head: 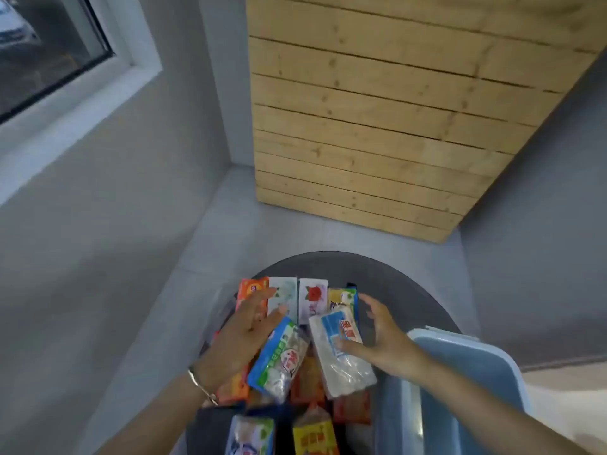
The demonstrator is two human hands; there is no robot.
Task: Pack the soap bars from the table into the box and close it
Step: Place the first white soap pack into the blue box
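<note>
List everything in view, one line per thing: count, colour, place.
soap bars: at least ten, orange, white, yellow, blue-green wrappers, piled mid-table
table: one, dark grey, round, bottom centre
lid: one, pale blue plastic, right of the pile
wooden panel: one, light pine, against far wall
window: one, white frame, upper left
bracelet: one, metallic, left wrist
left hand: open, over the pile
right hand: thumb on white-blue bar

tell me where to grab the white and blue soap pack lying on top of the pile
Grip the white and blue soap pack across its short width, near the middle, coming from above. It lies flat and long on the pile, both long edges exposed; the right hand already touches its right edge.
</note>
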